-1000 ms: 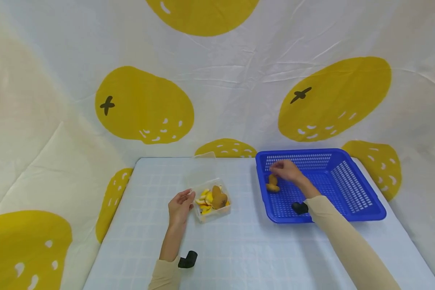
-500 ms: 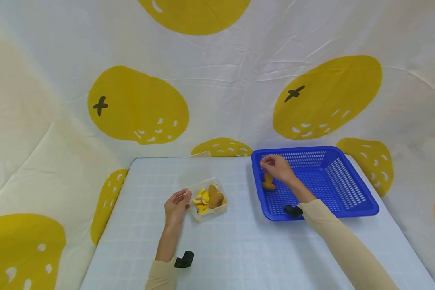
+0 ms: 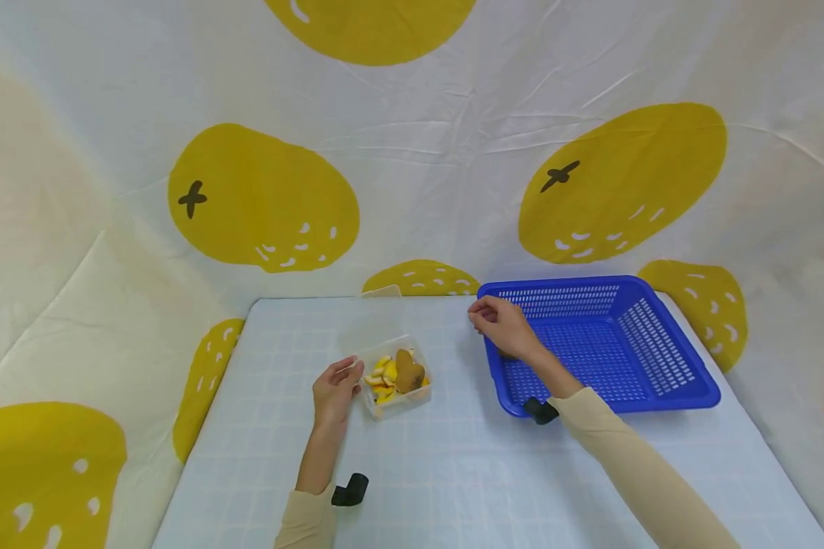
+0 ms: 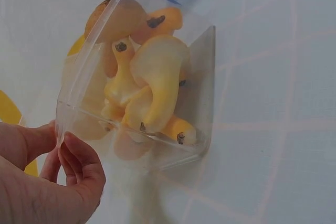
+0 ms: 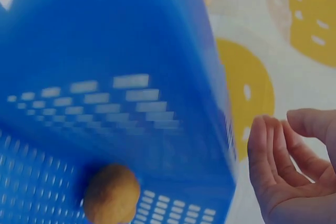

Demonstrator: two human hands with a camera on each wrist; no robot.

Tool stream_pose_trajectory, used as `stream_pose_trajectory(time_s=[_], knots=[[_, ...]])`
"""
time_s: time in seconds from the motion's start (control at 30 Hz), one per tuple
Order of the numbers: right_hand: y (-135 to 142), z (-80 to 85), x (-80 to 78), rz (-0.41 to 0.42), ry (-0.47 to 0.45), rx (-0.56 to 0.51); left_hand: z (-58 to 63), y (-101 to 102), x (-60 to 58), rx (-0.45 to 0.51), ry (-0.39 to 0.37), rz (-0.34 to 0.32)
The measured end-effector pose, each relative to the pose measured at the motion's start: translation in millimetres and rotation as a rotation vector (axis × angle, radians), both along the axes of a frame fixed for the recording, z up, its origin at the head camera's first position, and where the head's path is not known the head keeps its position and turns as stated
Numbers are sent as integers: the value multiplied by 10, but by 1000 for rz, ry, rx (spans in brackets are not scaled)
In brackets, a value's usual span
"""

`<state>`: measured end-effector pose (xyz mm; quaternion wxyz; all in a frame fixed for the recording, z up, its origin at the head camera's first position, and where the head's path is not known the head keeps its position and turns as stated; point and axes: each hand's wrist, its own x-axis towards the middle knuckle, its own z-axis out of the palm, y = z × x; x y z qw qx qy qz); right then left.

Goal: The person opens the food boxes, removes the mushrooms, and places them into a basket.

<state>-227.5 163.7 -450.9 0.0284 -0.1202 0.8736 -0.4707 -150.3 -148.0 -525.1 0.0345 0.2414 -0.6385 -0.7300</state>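
My left hand [image 3: 335, 393] pinches the near-left rim of a clear plastic box [image 4: 202, 103] between thumb and fingers. Inside lie several yellow mushrooms [image 4: 164, 72] with dark stem ends and a larger brown one [image 3: 410, 371]. My right hand [image 3: 504, 328] is over the left rim of a blue plastic basket [image 3: 659, 351]. Its fingers curve loosely, and nothing shows between thumb and fingertips in the right wrist view. A rounded brown piece [image 5: 112, 194] lies on the basket floor by the wall; in the head view the right hand mostly hides it.
The box's clear lid [image 3: 382, 291] stands raised at the back. A pale checked cloth [image 3: 419, 473] covers the table. Behind hangs a white sheet [image 3: 446, 183] printed with yellow fruit shapes.
My right hand has moved left from inside the basket to over its left rim, now covering the brown piece. The left hand stays at the box; the head view has shifted slightly.
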Motion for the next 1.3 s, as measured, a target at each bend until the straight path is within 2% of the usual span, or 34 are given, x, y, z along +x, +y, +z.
stream_pose_trajectory(time_s=[0.13,0.4,0.6,0.83,1.0,1.3], knots=[[-132,-6,39,47,38,5,-5,3,-7,-1,0,3],[-420,-39,134,114,57,-7,-11,18,-6,2,-9,4],[-628,-89,184,185,88,23,10,26,15,0,-1,2],[-864,-115,227,284,50,41,20,22,26,7,-11,-3],[-1006,-108,264,351,31,96,19,8,25,17,-5,-8],[-1167,-118,335,333,45,231,30,19,32,20,2,-7]])
